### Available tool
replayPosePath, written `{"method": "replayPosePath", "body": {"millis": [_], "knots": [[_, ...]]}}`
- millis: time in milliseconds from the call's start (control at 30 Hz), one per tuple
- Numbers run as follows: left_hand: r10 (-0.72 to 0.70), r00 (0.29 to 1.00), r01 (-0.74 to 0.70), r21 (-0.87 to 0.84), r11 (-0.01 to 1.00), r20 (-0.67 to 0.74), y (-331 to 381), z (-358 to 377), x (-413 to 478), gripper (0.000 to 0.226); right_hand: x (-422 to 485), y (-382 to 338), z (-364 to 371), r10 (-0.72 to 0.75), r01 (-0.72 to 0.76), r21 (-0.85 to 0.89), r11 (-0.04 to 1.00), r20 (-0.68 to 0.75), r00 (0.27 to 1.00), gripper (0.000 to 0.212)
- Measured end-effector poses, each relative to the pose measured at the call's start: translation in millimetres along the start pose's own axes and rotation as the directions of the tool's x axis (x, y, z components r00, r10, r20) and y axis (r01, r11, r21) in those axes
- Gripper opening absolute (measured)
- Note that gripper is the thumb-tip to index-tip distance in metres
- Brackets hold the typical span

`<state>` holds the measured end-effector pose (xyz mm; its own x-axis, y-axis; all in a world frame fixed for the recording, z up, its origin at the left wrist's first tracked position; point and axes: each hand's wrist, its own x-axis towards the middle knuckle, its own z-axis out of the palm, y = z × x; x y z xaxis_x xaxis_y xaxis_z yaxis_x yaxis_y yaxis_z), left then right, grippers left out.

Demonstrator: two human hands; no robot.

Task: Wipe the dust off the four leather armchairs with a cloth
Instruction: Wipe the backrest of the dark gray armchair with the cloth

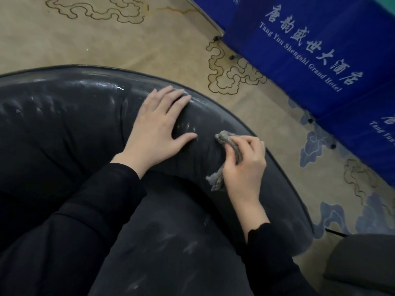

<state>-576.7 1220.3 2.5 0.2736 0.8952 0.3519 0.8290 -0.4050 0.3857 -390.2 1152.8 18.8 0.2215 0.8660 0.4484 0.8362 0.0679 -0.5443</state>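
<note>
— Looking for the cloth (pixel 229 144); any sign?

— Bunched in the right hand (pixel 243 165), with fingers curled round it; pressed onto the curved back of the dark armchair (pixel 64 116), right of centre; grey tail hanging out below the palm.

— And the left hand (pixel 158 127)?

— Lying flat on the padded back, just left of the cloth; fingers straight and spread, gripping nothing; seems to be steadying the leather.

— Any dust to see?

— Plenty, judging by pale streaks along the far rim and smears on the near seat cushion; looks like mid-wipe on this chair; cannot tell how many of the four done.

— What to fear from here?

— Smearing rather than lifting; already grey and wadded, so likely to drag dirt back across the leather unless refolded to a clean face; skipping the creases and the seam by the left hand, easy with a tight wad riding over folds; leaving fresh prints from the bare left palm on wiped leather; losing the loose tail and dropping the wad onto the patterned carpet (pixel 106 39).

— Anything else nearby?

— Blue lettered drapes (pixel 299 50) at far right; corner of a grey seat (pixel 363 263) at near right, well apart from both hands.
</note>
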Motion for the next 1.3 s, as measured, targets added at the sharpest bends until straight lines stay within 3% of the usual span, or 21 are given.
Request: {"method": "replayPosePath", "body": {"millis": [167,467,700,867,1000,1300], "knots": [[-0.026,1.0,0.026,-0.016,1.0,-0.004,12.5,12.9,0.7,0.081,20.8,16.5,-3.7,0.109,-0.111,-0.026,0.993,-0.077,0.991,0.012],[-0.036,0.999,0.035,-0.028,0.999,-0.036,10.3,15.8,2.3,0.08,76.2,-18.7,32.3,-0.026,0.019,0.037,0.999,0.177,0.984,0.014],[-0.04,0.998,0.038,-0.054,0.998,-0.037,10.3,15.0,1.1,0.081,77.1,-2.4,15.1,0.09,-0.087,-0.03,0.996,0.157,0.983,0.015],[-0.036,0.999,0.034,-0.058,0.998,-0.038,9.7,16.7,0.4,0.08,104.4,-32.3,43.0,-0.007,0.013,-0.02,1.0,0.297,0.955,0.019],[-0.024,0.999,0.021,-0.049,0.999,-0.047,8.2,17.3,0.0,0.081,116.5,-32.2,46.5,0.004,0.037,-0.098,0.994,0.39,0.921,0.023],[-0.03,0.999,0.028,-0.063,0.998,-0.031,10.1,15.0,-0.5,0.081,72.6,17.9,-11.1,0.12,-0.099,-0.093,0.991,0.269,0.956,0.016]]}}
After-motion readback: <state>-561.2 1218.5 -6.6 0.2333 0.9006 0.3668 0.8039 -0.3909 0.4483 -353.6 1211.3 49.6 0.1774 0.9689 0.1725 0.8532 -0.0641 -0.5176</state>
